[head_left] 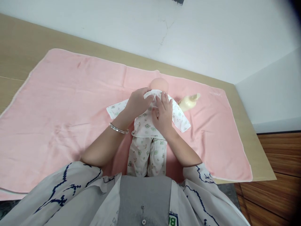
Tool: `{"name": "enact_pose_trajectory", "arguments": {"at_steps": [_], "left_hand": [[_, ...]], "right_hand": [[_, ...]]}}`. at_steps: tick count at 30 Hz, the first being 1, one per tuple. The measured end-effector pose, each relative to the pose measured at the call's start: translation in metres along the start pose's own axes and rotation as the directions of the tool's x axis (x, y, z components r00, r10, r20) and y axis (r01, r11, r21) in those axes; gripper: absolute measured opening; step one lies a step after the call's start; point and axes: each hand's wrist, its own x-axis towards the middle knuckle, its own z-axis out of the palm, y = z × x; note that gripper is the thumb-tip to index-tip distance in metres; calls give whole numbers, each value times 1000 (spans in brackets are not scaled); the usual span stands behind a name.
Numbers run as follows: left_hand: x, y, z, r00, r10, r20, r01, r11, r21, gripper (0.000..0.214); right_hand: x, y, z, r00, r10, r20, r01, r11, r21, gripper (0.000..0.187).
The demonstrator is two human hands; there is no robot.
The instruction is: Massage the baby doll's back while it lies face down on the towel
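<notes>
A baby doll lies on its back, its bald head pointing away from me. It wears a white printed shirt with the sleeves spread out and matching printed trousers. At the collar, my left hand curls its fingers and thumb round the shirt's edge; part of the grip is hidden. My right hand rests on the shirt's chest with its fingers stretched out and the thumb apart. The doll's face is out of sight behind the collar and hands.
Under the doll a pink blanket covers most of a wooden table. A pale yellow bottle lies beside the doll's right-hand sleeve. A white wall runs along the table's far edge. A silver bangle circles my left wrist.
</notes>
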Motion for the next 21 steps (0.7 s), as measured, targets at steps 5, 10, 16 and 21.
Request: {"name": "enact_pose_trajectory", "arguments": {"at_steps": [5,10,16,21], "left_hand": [[-2,1,1,1000,-12,-2,12,1000,-26,39],[-7,9,5,1000,-13,13,13,1000,-22,43],[-20,27,6,999,33,34,-32,999,-28,45],[-27,40,18,995,50,88,-37,987,-154,47]], "right_hand": [[3,-5,4,984,11,176,8,994,-106,53],[2,-11,-9,964,-17,267,57,988,-141,59],[-5,-6,-70,968,34,250,-83,979,188,57],[-6,21,-111,961,202,-190,-141,945,295,59]]}}
